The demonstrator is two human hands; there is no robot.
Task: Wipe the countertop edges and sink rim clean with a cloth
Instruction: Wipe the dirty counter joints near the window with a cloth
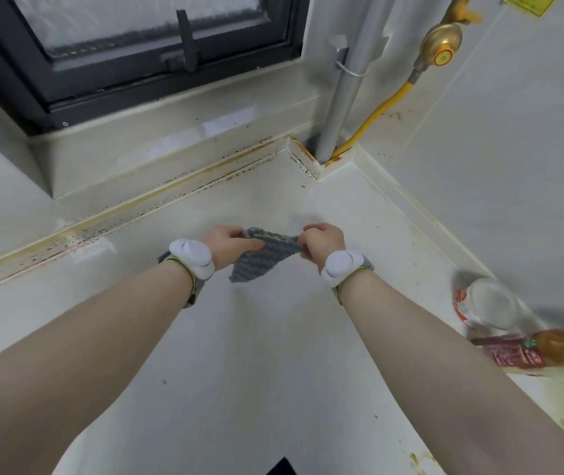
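Stained back edge (157,197) running along the countertop (239,354) at left, not wiped yet by the look of it. Left hand (227,243) pinching one end of the grey cloth (263,257), right hand (323,240) pinching the other, holding it above the counter mid-frame, probably spreading or refolding for a clean face. Bottles (500,323) lying far right by the wall.

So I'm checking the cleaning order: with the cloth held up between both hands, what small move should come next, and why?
Probably lower the cloth onto the stained back edge and start wiping. The left hand and right hand both pinch it above the countertop, while brown and black grime lines that edge.
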